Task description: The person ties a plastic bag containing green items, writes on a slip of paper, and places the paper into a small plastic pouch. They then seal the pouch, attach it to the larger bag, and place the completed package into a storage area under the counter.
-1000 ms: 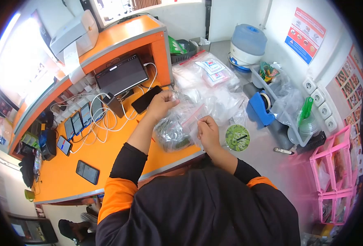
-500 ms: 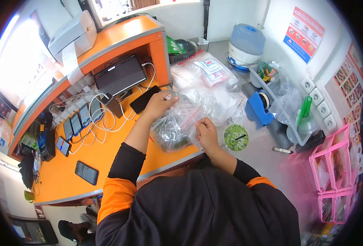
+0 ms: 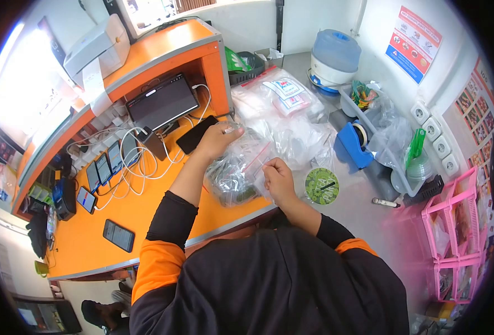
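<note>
A clear plastic bag [image 3: 233,184] with dark and greenish contents lies at the front of the orange desk, below my hands. Over it stretches the red-striped top of a clear zip bag [image 3: 256,160]. My right hand [image 3: 279,177] is closed in a pinch on the zip bag's right side. At the upper left, my left hand [image 3: 219,140] is pinched on clear plastic; where this plastic joins the zip bag is hard to see. To the right of my right hand sits a round green-patterned lid [image 3: 322,186], apart from it.
Several phones and white cables lie on the orange desk [image 3: 163,223], with a black tablet [image 3: 197,135] by my left hand. Behind are packs of plastic bags [image 3: 286,95]. A blue tape dispenser [image 3: 352,148], a marker [image 3: 385,203] and pink baskets [image 3: 451,223] stand right. Someone sits lower left.
My right hand has shifted slightly left, and the red-striped edge of the zip bag has moved a little. My left hand stays almost in place.
</note>
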